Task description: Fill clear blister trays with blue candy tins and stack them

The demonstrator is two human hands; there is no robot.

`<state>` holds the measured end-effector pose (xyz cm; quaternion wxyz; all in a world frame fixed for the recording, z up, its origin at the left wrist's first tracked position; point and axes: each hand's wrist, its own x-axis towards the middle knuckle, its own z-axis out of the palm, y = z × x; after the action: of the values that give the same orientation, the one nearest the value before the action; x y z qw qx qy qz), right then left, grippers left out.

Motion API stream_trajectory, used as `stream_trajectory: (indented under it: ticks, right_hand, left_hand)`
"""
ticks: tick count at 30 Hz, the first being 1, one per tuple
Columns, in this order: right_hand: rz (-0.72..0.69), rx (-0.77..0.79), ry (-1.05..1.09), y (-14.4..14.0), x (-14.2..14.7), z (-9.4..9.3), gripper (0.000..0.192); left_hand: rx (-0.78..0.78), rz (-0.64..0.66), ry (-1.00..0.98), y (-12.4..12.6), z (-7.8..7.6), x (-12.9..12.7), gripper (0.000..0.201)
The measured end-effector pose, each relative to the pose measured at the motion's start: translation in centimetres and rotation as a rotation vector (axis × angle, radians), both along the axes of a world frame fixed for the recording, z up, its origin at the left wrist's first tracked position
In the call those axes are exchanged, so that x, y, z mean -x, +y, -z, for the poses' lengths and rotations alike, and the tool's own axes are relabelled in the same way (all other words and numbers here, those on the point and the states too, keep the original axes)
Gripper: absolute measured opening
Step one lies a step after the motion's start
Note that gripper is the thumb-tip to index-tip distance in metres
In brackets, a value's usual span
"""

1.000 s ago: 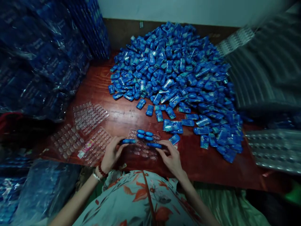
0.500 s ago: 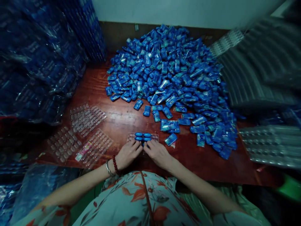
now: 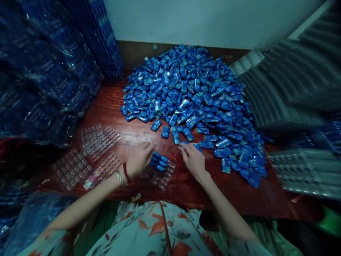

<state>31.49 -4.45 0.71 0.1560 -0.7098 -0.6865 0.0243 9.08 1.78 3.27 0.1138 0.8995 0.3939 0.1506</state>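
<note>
My reddish wooden surface [image 3: 133, 133] carries a big heap of blue packets [image 3: 191, 92], loose packets [image 3: 165, 132] nearer me, empty clear blister trays [image 3: 98, 138] on my left, and one part-filled tray [image 3: 162, 174].

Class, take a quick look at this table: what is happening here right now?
A person sits at a wooden table with a clear blister tray in front of them, a few blue packets set in its far end. The left hand rests at that tray beside the filled pockets. The right hand reaches toward loose packets at the edge of the big blue pile. Empty trays lie to the left.
</note>
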Motion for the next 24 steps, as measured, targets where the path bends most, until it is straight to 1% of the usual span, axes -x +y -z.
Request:
stream_trajectory:
  ticks: [1,3,5,6,7,8,10,11,13,14,15,16,17,18,20,22,24]
  right_hand:
    - [0.070,0.056,-0.010,1.8,-0.2,0.0,0.031]
    - [0.135,0.212,-0.045,5.3,0.1,0.0,0.035]
    - [0.130,0.356,-0.061,8.2,0.7,0.1,0.042]
    - [0.116,0.404,-0.063,9.1,0.9,0.2,0.045]
    - [0.097,0.428,-0.057,9.7,0.9,0.3,0.046]
    - [0.081,0.422,-0.041,9.9,0.8,0.3,0.046]
    - [0.052,0.336,0.053,9.0,-0.2,0.2,0.037]
    - [0.041,0.282,0.148,7.9,-0.8,0.1,0.032]
    - [0.032,0.224,0.436,4.7,-1.5,-0.3,0.026]
    - [0.029,0.261,0.611,2.7,-1.5,-0.4,0.028]
    - [0.026,0.339,0.781,0.6,-1.0,-0.4,0.032]
    - [-0.011,0.420,0.927,-1.6,-0.2,-0.1,0.034]
    - [-0.049,0.467,1.027,-3.6,0.8,0.3,0.034]
    - [-0.084,0.481,1.073,-5.4,2.1,0.9,0.030]
    - [-0.156,0.422,1.012,-7.8,4.3,2.4,0.025]
    - [-0.191,0.321,0.920,-8.5,5.4,3.9,0.023]
    - [-0.213,0.255,0.872,-7.8,5.1,4.6,0.022]
  left_hand:
    - [0.046,-0.030,-0.021,1.8,0.2,-1.0,0.027]
    - [0.100,-0.041,0.014,5.2,1.2,-3.6,0.029]
    - [0.139,0.005,0.142,7.7,2.5,-6.3,0.042]
    - [0.158,0.029,0.193,8.6,3.2,-7.5,0.049]
    - [0.174,0.050,0.230,9.2,3.7,-8.3,0.054]
    - [0.186,0.063,0.248,9.7,4.1,-8.9,0.054]
    - [0.199,0.072,0.243,10.2,4.5,-8.8,0.044]
    - [0.202,0.070,0.236,10.3,4.6,-8.2,0.037]
    - [0.202,0.060,0.213,10.3,4.5,-6.1,0.031]
    - [0.203,0.055,0.180,10.1,4.4,-4.7,0.031]
    - [0.208,0.050,0.129,9.6,4.3,-3.2,0.031]
    - [0.215,0.038,0.059,9.0,4.3,-1.7,0.030]
    - [0.223,0.021,-0.024,8.2,4.2,-0.2,0.029]
    - [0.232,-0.010,-0.106,7.1,4.1,1.2,0.028]
    - [0.262,-0.101,-0.213,4.6,3.7,3.8,0.027]
    - [0.321,-0.180,-0.241,1.7,2.8,5.9,0.028]
    - [0.383,-0.215,-0.229,-1.2,1.7,7.5,0.028]
